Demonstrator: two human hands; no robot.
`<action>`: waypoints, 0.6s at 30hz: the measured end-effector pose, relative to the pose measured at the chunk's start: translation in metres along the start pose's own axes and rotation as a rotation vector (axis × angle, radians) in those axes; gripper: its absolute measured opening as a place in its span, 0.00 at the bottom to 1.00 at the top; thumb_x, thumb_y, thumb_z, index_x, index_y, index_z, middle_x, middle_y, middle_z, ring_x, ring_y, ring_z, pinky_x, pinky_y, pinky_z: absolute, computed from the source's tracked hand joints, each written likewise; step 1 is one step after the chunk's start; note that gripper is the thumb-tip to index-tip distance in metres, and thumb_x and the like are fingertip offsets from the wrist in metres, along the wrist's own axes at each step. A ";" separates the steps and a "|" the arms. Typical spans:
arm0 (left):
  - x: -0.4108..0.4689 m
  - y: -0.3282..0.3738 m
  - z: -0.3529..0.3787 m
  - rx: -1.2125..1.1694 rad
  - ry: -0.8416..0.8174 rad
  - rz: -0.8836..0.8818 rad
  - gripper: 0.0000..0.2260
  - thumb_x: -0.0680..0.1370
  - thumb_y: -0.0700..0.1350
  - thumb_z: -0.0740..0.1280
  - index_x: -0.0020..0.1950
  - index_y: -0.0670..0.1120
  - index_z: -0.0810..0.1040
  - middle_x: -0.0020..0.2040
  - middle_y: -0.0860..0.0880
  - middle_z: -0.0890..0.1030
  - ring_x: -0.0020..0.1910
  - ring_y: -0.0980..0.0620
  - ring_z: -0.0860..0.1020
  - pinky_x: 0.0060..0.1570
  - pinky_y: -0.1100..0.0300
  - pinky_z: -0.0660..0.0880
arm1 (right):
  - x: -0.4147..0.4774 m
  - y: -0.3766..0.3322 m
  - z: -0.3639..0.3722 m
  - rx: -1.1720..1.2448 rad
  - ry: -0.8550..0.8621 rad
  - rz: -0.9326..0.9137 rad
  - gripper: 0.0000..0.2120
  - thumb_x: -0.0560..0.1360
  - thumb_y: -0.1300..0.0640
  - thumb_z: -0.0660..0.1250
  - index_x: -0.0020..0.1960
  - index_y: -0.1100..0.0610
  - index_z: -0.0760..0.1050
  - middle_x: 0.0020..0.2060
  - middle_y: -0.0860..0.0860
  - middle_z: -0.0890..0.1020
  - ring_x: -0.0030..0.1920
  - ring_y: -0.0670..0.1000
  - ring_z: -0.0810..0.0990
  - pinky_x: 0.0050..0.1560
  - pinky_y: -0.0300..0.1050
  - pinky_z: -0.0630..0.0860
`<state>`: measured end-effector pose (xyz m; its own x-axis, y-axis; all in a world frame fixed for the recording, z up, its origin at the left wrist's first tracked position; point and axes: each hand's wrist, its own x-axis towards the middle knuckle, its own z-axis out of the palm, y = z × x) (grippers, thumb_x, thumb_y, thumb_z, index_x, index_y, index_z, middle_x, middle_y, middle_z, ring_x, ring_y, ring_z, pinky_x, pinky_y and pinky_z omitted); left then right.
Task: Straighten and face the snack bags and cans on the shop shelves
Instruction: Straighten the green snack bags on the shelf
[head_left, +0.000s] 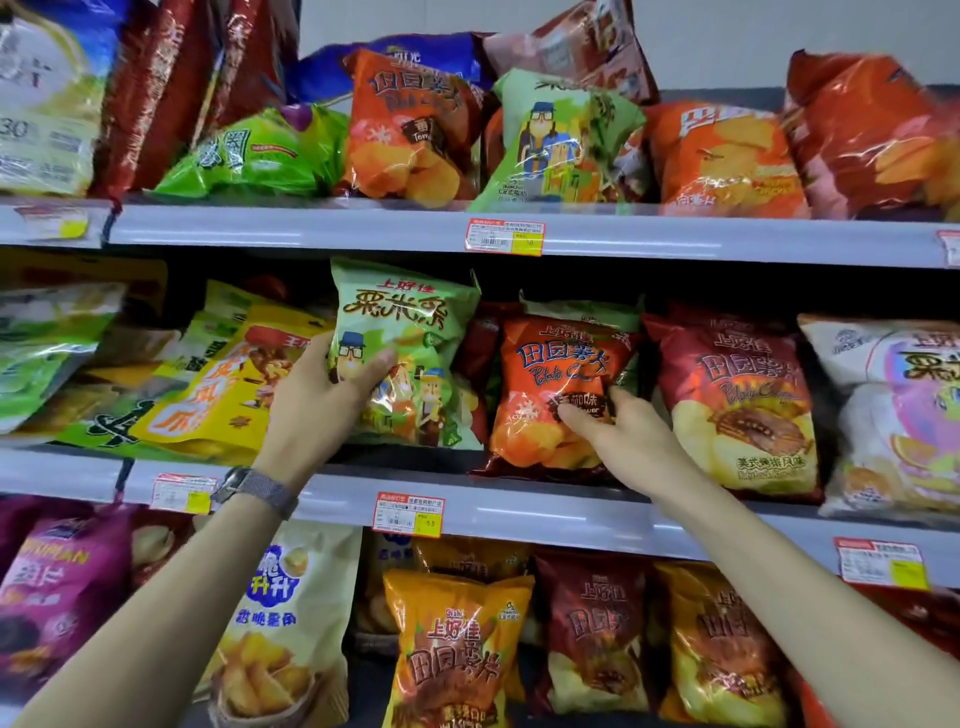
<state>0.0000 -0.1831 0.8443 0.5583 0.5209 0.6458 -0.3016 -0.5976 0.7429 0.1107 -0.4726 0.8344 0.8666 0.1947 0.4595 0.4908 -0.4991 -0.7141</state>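
Early stage, I'd say: top shelf (311, 228) bags lean and overlap, the middle shelf (519, 512) left end is a slumped pile around the yellow bag (228, 395), only the red chip bag (737, 395) on the right looks faced. In work mid-shelf: green corn-stick bag (410, 322), upright, left hand (322, 395) curled round its left edge; orange potato chip bag (550, 364) just beside it, right hand (623, 431) pinching its lower right. No cans in view.
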 end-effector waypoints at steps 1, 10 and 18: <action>-0.001 0.003 -0.003 0.015 0.005 0.006 0.18 0.77 0.64 0.72 0.62 0.57 0.79 0.52 0.57 0.87 0.51 0.55 0.86 0.55 0.47 0.83 | 0.000 0.000 0.001 0.012 -0.022 -0.004 0.27 0.74 0.35 0.72 0.67 0.47 0.75 0.56 0.44 0.84 0.57 0.51 0.83 0.64 0.55 0.78; -0.026 0.004 -0.048 0.002 0.101 0.000 0.14 0.79 0.62 0.70 0.59 0.54 0.81 0.47 0.57 0.87 0.45 0.61 0.85 0.46 0.57 0.78 | -0.012 -0.012 0.029 0.088 0.122 -0.130 0.32 0.69 0.49 0.83 0.69 0.52 0.75 0.52 0.43 0.82 0.51 0.45 0.80 0.55 0.42 0.73; -0.046 -0.014 -0.092 -0.063 0.218 -0.062 0.11 0.78 0.62 0.72 0.53 0.57 0.82 0.44 0.60 0.87 0.49 0.54 0.86 0.48 0.53 0.81 | -0.014 -0.045 0.085 0.202 0.171 -0.196 0.41 0.69 0.46 0.82 0.77 0.51 0.68 0.61 0.47 0.80 0.63 0.51 0.77 0.65 0.53 0.76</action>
<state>-0.0926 -0.1423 0.8201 0.3995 0.6789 0.6160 -0.3229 -0.5247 0.7877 0.0839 -0.3813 0.8152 0.7346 0.1175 0.6682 0.6695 -0.2855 -0.6858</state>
